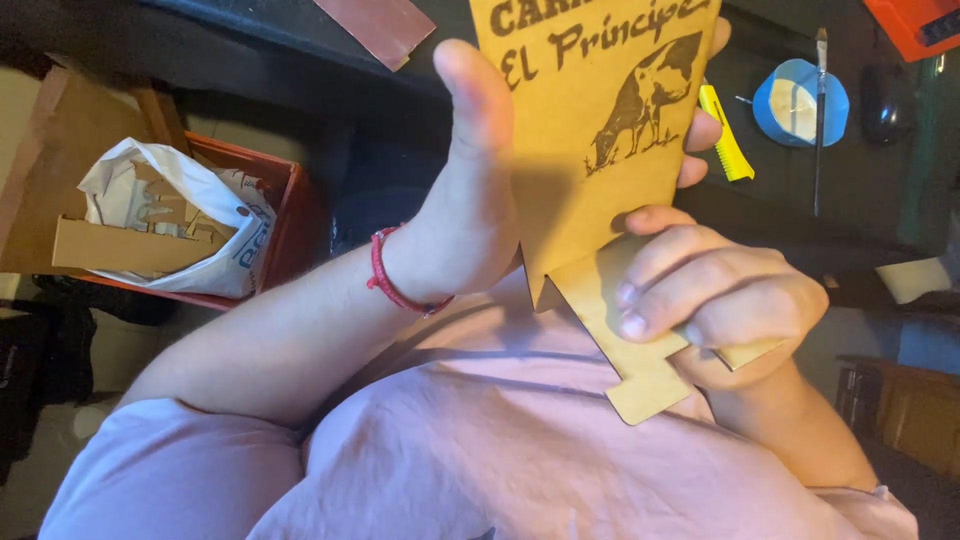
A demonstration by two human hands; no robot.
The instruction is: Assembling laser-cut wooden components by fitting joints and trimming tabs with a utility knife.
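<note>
A flat yellow-brown cardboard cut-out (600, 110), printed with a cow picture and lettering, is held up close to the camera. My left hand (470, 200), a red cord bracelet on its wrist, grips the sheet's left edge with the thumb in front and the fingers wrapped behind. My right hand (715, 300) is closed on the lower flap (630, 370) of the same sheet, which ends in a notched tab. Below both arms lies my light pink shirt (500, 460).
A dark table (780, 200) carries a yellow comb-like tool (728, 140), a blue round lid (800, 100) with a thin brush (819, 110) across it, and a dark mouse (885, 100). At the left stands a red crate (285, 215) holding a white bag (190, 215) with cardboard scraps.
</note>
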